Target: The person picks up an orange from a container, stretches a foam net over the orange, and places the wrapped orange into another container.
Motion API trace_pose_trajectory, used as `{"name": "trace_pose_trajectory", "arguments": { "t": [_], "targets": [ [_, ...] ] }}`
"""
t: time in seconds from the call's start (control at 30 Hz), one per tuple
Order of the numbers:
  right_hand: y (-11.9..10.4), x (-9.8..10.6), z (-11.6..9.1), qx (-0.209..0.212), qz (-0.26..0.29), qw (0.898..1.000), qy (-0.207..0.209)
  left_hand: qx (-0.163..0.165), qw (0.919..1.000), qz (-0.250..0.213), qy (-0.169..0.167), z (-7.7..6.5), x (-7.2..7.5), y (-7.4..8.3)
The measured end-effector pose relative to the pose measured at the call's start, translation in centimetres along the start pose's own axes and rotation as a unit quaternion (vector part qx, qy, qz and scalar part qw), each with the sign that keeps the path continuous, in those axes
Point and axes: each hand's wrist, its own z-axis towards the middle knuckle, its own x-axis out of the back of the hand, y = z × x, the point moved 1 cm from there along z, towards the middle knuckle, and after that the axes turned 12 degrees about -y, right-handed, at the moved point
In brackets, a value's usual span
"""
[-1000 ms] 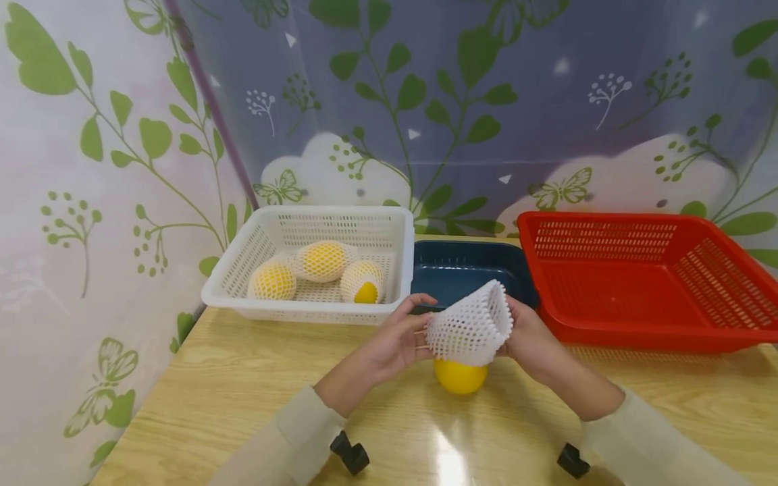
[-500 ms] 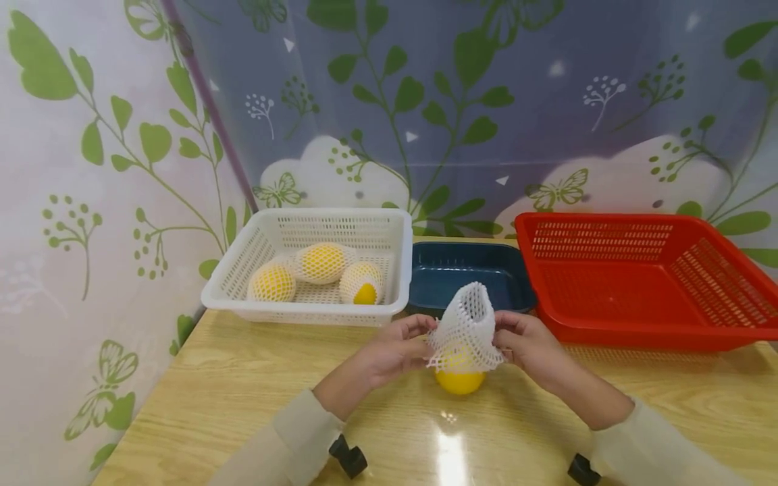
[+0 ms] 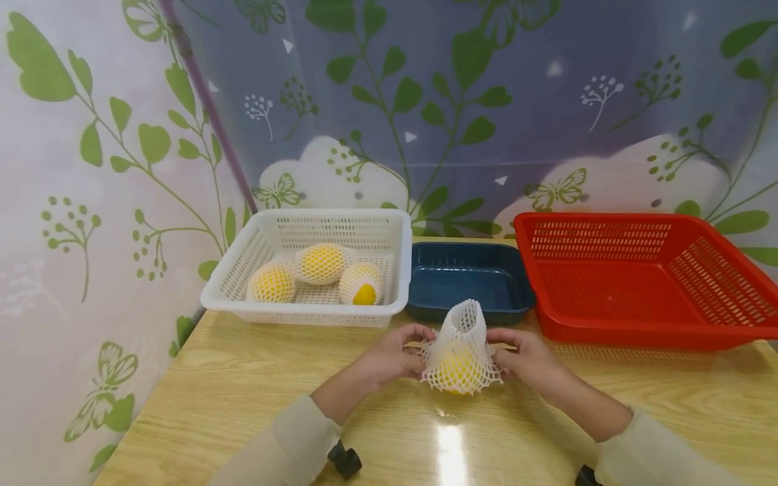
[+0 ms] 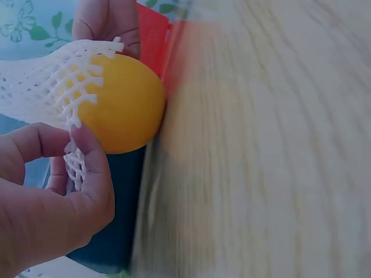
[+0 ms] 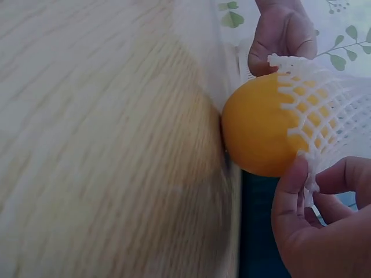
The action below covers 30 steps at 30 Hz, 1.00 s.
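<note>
A white foam fruit net [image 3: 464, 332] stands draped over a smooth, round yellow-orange fruit [image 4: 132, 104] on the wooden table. Its narrower end points up and open, while the frayed lower rim spreads around the fruit. On the left side, my left hand [image 3: 392, 352] pinches that rim between thumb and fingers. Opposite it, my right hand [image 3: 533, 361] pinches the other side of the rim. Both wrist views show the fruit's lower part bare, resting on the tabletop, with the net [image 5: 313, 110] covering its upper part.
Behind the hands, a white basket [image 3: 316, 314] holds 3 yellow fruits [image 3: 322, 263] in foam nets. A dark blue tray [image 3: 468, 280] sits between it and a red basket [image 3: 632, 331]. A patterned cloth [image 3: 389, 101] hangs behind the wooden table [image 3: 243, 391].
Both hands have drawn the foam net downward over the fruit. Its rim now sits lower and wider, and its upper opening has dropped and turned from the right to upright.
</note>
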Motion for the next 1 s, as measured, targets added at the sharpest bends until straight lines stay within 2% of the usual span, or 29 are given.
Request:
{"name": "trace_pose_trajectory", "arguments": {
  "t": [0.13, 0.23, 0.3, 0.53, 0.8, 1.0],
  "targets": [
    [0.5, -0.2, 0.0, 0.025, -0.039, 0.999, 0.006, -0.003, 0.9981, 0.061, 0.003, 0.1, -0.1, -0.3],
    [0.8, -0.3, 0.1, 0.048, -0.057, 0.997, -0.012, -0.007, 0.9933, 0.115, 0.003, 0.1, -0.1, -0.4],
    [1.0, -0.3, 0.2, 0.064, -0.059, 0.996, -0.033, -0.009, 0.9909, 0.134, -0.002, 0.1, -0.2, -0.4],
    [1.2, -0.4, 0.3, 0.080, -0.033, 0.992, -0.087, -0.015, 0.9932, 0.110, -0.035, 0.2, -0.4, -0.5],
    [1.4, -0.7, 0.4, 0.076, 0.015, 0.989, -0.128, 0.009, 0.9952, 0.093, -0.027, 0.3, -0.5, -0.6],
    [1.1, -0.5, 0.4, 0.029, 0.054, 0.991, -0.122, 0.018, 0.9976, 0.066, -0.012, 0.8, -0.5, -0.7]
  ]
}}
